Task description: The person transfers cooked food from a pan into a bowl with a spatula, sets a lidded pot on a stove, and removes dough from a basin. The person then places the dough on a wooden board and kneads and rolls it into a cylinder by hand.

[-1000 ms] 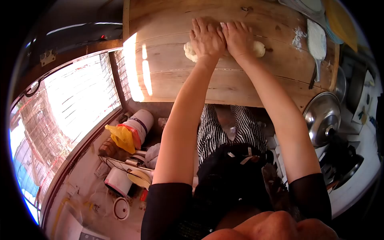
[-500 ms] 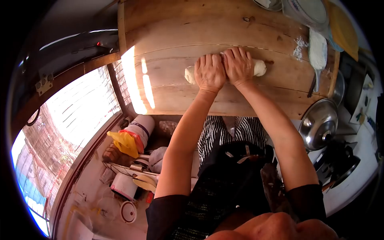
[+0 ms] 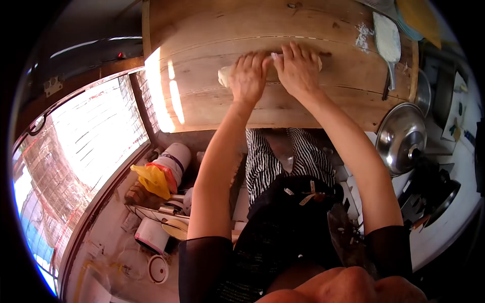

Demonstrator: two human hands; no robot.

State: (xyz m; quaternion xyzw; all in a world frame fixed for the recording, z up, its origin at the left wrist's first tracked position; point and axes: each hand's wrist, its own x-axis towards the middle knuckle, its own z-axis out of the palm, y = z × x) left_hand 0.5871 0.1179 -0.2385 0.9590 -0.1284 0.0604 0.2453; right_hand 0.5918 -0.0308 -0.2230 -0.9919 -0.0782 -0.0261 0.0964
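Observation:
A pale roll of dough (image 3: 224, 77) lies crosswise on a wooden board (image 3: 212, 108), mostly hidden under my two hands. My left hand (image 3: 247, 81) presses on its left part, with the fingers bent over the far side. Over the right part is my right hand (image 3: 297, 70), its fingers likewise curved over the roll. The thumbs nearly meet at the middle, where a strip of dough shows between the palms. A bit of the roll's right end sticks out past my right hand.
A flour-covered scoop (image 3: 387, 40) lies at the board's right, beside spilled flour (image 3: 362, 38). Past the right edge stands a steel lid (image 3: 401, 131). Below left are a yellow bag (image 3: 153, 179) and a white pot (image 3: 151, 235). Sunlight falls on the board's left side.
My hands have moved apart a little, uncovering dough between them. The whole scene has shifted slightly up and left in view.

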